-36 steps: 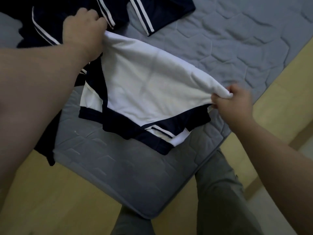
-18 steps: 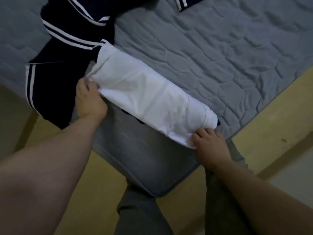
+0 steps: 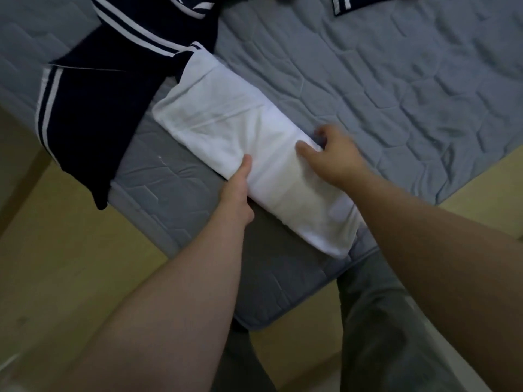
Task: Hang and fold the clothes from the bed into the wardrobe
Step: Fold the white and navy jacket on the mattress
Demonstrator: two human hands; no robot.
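Note:
A white garment (image 3: 226, 128) lies folded into a long strip across the corner of the grey quilted mattress (image 3: 382, 89). My left hand (image 3: 237, 190) holds its near edge at the middle, thumb on top and fingers hidden beneath the cloth. On the far edge of the strip, my right hand (image 3: 331, 157) takes hold of the cloth with its thumb on top and its fingers curled over the far side. The strip's right end hangs past the mattress edge, partly behind my right forearm.
Navy clothes with white stripes (image 3: 93, 108) lie at the mattress's far left and hang over its side. Another navy striped piece (image 3: 342, 4) shows at the top edge. Yellowish wood floor (image 3: 56, 264) surrounds the bed corner; my grey-trousered legs (image 3: 376, 321) stand against it.
The garment was folded over from an open spread into a narrow strip. Both hands then moved from its two ends to its middle, one on each long edge.

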